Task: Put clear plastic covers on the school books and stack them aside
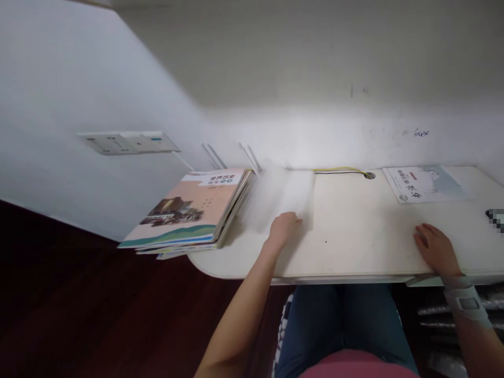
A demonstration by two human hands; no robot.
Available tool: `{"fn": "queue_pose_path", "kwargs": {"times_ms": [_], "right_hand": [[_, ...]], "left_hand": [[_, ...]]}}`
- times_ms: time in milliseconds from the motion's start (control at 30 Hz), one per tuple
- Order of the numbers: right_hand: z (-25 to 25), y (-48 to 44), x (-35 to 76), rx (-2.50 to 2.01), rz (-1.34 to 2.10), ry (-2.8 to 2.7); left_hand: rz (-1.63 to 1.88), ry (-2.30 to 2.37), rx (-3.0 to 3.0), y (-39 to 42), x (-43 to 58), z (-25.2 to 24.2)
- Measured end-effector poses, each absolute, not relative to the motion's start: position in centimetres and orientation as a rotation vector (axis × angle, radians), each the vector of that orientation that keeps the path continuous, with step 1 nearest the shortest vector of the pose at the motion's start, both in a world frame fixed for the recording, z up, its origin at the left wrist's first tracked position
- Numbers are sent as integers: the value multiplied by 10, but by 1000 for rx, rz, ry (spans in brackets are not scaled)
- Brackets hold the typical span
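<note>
**Left hand on a blurred white sheet, right hand flat at the front edge**

Head view, looking down over the white table (354,231). The left hand (283,229) sits a little left of the table's middle, knuckles up and fingers curled at the near edge of a blurred white sheet (289,194). That sheet lies between the hand and the back edge. It is too smeared to show whether it is paper or a thin book. Whether the fingers pinch it or only rest on it, I cannot tell.

At the left end of the table is a stack of books (189,210), just beside the white sheet. The top cover is peach with a dark picture, and the stack's near corner hangs over the rounded table corner.

On the right, the right hand (436,249) lies palm down at the front edge, fingers loosely apart and gripping nothing. A pale wristband (466,302) wraps the wrist below the table's edge.

At the back edge toward the right corner, a printed booklet (425,184) lies flat, well apart from both hands. A yellow cable (338,169) runs along the back edge into a cable hole (369,175). A socket strip (126,142) is on the wall to the left.
</note>
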State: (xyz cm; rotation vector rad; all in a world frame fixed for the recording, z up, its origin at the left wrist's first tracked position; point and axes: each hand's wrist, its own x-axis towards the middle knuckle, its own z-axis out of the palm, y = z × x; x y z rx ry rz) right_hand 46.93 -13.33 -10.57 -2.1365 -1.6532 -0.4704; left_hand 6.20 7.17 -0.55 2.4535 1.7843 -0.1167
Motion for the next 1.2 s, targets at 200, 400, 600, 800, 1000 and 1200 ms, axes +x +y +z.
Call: {"fn": "queue_pose_path", "kwargs": {"times_ms": [200, 400, 600, 800, 1000, 1200], "right_hand": [[-85, -125, 418, -1834, -354, -1644], [-60, -92, 274, -1534, 76, -1610], [-43, -72, 250, -1416, 56, -1186], [-17, -100, 346, -1632, -548, -1244], [-34, -147, 359, -1816, -620, -1645], [-82, -169, 376, -1968, -493, -1855]], "left_hand": [[27, 1861, 2427, 68, 66, 16], [703, 1476, 2259, 29, 111, 36], [1354, 901, 1866, -39, 118, 68], [1544, 1183, 1547, -18, 39, 29], [725, 1942, 1888, -3, 2, -41], [93, 2161, 2029, -6, 8, -36]]}}
